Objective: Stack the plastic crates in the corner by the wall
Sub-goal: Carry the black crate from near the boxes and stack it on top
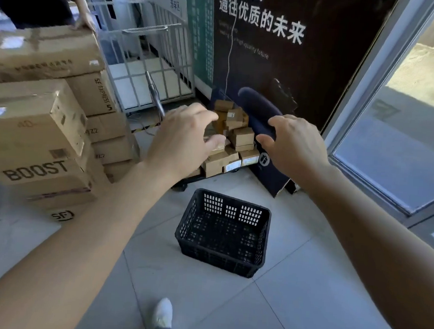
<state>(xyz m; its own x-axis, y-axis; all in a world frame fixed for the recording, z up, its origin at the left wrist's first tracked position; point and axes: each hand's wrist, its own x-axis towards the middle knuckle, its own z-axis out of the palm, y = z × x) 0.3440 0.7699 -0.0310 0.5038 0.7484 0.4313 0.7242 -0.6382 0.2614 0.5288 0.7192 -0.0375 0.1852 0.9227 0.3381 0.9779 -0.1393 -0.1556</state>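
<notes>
While both hands hover empty, the perforated black crate [223, 232] sits upright

Bright daylight enters through the window [400, 140] at right, washing out its upper panes. Soft shadows fall on the pale floor [291, 308]. Wide-angle distortion bends the edges; the cardboard boxes [35, 127] at left appear slightly blurred.

Both bare arms reach forward and slightly inward, stretched out at about the same height. The left hand [184, 137] is palm down, fingers loosely curled and spread, holding nothing. The right hand [294, 146] mirrors it, palm down with thumb pointing inward, also empty. The two hands are apart, not touching.
</notes>
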